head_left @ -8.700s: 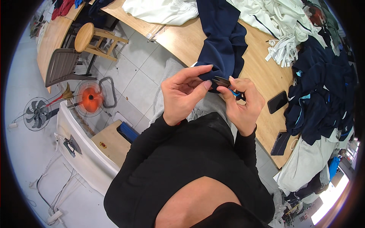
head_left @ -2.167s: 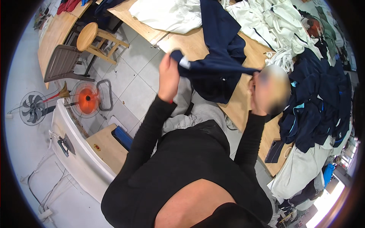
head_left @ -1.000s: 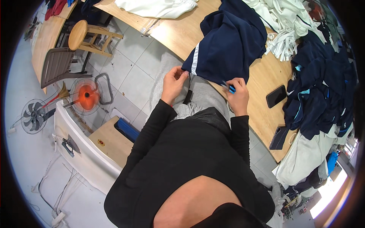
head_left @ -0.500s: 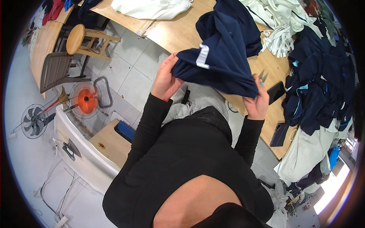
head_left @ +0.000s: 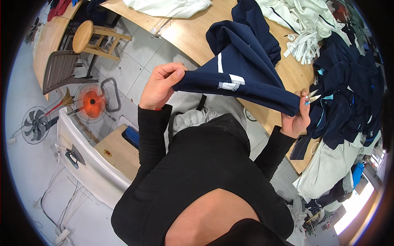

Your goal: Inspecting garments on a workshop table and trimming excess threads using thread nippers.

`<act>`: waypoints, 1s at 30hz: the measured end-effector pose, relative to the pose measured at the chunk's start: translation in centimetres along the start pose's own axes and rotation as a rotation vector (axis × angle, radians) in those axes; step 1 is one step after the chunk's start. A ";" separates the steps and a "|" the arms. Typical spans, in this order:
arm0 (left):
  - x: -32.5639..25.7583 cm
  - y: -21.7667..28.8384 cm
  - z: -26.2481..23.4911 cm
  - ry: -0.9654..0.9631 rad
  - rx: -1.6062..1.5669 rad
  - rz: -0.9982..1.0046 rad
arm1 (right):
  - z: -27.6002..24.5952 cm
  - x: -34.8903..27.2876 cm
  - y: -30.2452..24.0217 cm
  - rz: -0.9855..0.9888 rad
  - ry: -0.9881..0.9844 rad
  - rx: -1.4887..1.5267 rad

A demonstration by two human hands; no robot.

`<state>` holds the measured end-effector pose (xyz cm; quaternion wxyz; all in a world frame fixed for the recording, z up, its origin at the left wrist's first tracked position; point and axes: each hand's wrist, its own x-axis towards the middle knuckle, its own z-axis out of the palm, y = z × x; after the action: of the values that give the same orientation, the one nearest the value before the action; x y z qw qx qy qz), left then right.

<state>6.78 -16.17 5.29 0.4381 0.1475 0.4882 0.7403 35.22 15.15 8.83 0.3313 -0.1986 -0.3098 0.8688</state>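
A navy garment (head_left: 256,61) is stretched between my hands, its folded waistband-like edge pulled taut and white labels on it. My left hand (head_left: 161,84) pinches the left end of that edge between thumb and fingers. At the other end my right hand (head_left: 298,117) grips the cloth. Small pointed snips (head_left: 314,98) stick out from the fingers of that same hand, their handles hidden. The rest of the garment trails away over the wooden table (head_left: 186,39).
A heap of navy garments (head_left: 344,82) lies at the right, with white garments (head_left: 305,24) behind it. A pale garment (head_left: 320,168) hangs over the near right edge. Left are a stool (head_left: 83,37), an orange fan (head_left: 92,101) and an iron (head_left: 74,156) on a white board.
My hands have moved apart, the left one leftward, the right one rightward and a little nearer. The garment's edge is now drawn straight, turned so another label shows. The phone is covered from view.
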 end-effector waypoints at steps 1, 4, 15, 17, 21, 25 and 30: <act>0.0 0.1 -0.1 -0.017 -0.031 0.020 | 0.0 0.0 0.0 -0.028 -0.016 -0.024; -0.1 0.1 -0.4 -0.039 -0.061 0.045 | 0.6 -0.1 -0.2 -0.051 -0.065 -0.045; 1.1 -1.8 -0.4 0.077 -1.091 -0.093 | -2.3 1.4 1.2 0.163 0.080 0.334; 1.5 -2.5 -0.9 0.097 -1.121 -0.089 | -2.8 1.7 1.5 0.165 0.061 0.358; 1.4 -2.7 -1.0 0.134 -1.190 -0.083 | -3.0 1.8 1.7 0.184 0.135 0.400; 1.4 -2.7 -1.0 0.050 -1.189 -0.055 | -2.7 1.8 1.7 0.179 0.132 0.407; 1.5 -2.7 -1.0 0.014 -1.124 -0.023 | -3.2 1.7 1.5 0.155 0.121 0.377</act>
<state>6.64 -15.25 2.21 0.4541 -0.1187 0.0230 0.8827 35.08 16.78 5.30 0.3127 -0.2079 -0.1050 0.9208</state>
